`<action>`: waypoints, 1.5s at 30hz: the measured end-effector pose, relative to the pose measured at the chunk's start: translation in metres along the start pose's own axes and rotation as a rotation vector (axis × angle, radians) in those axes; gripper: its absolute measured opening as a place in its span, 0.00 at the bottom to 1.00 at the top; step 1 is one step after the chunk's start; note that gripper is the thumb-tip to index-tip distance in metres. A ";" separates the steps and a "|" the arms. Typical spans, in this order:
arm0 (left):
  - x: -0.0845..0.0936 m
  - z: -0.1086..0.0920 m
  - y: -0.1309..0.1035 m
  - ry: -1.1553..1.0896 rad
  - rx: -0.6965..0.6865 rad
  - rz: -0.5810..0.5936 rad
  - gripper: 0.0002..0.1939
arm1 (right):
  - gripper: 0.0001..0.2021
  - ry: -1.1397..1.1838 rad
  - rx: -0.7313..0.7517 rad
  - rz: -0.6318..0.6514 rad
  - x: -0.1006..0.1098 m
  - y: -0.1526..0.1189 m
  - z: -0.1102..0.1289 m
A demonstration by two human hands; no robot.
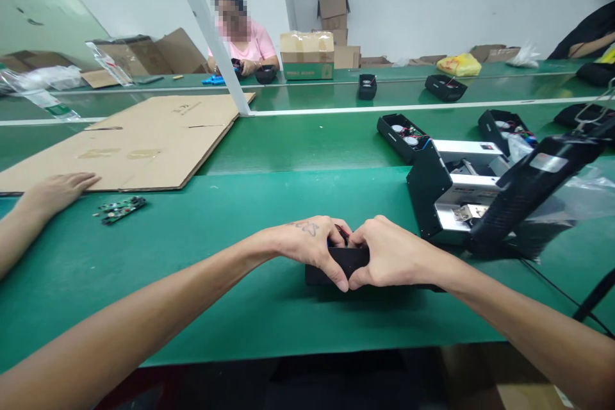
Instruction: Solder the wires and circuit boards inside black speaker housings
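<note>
Both of my hands are closed around a black plastic housing [350, 261] at the near middle of the green table. My left hand [314, 245] grips its left side, thumb on the near wall and fingers curled over the top edge. From the right, my right hand [391, 253] holds it the same way, and the two thumb tips nearly meet on the near face. A bit of red wire shows between the fingers. My hands hide most of the inside, and a dark part extends low to both sides.
At right stand a screw feeder [461, 186] and a black electric screwdriver [533, 186]. Behind lie black housings with round speakers [403, 136]. Circuit boards [120, 209] lie left, near another person's hand [62, 191] on flat cardboard [144, 134]. A co-worker [250, 41] sits opposite.
</note>
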State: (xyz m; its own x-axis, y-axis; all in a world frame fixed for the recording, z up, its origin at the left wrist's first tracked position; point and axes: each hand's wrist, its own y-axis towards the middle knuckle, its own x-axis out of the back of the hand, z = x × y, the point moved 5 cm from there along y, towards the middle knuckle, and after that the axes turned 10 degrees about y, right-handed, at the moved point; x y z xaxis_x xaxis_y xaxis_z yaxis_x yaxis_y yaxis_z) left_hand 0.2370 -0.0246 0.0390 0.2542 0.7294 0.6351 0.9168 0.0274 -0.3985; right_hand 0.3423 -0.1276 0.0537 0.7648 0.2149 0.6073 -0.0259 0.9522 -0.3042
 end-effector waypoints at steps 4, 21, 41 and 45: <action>0.000 -0.001 0.000 -0.013 0.003 0.009 0.18 | 0.21 0.022 0.008 0.028 0.001 0.002 -0.001; -0.008 -0.003 -0.005 0.011 -0.079 -0.042 0.20 | 0.14 0.054 0.089 0.150 0.027 -0.015 0.004; -0.006 -0.002 -0.005 -0.031 -0.038 -0.025 0.19 | 0.10 0.022 0.012 0.183 0.011 -0.009 0.004; -0.006 -0.002 -0.004 -0.060 -0.021 -0.024 0.16 | 0.14 -0.103 -0.008 -0.021 -0.002 -0.021 0.008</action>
State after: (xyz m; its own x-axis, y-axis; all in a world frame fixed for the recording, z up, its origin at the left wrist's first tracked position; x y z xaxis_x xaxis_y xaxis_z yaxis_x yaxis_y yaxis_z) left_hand 0.2322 -0.0299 0.0381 0.2132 0.7686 0.6031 0.9289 0.0318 -0.3688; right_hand 0.3363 -0.1463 0.0644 0.6948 0.2161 0.6860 -0.0045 0.9551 -0.2963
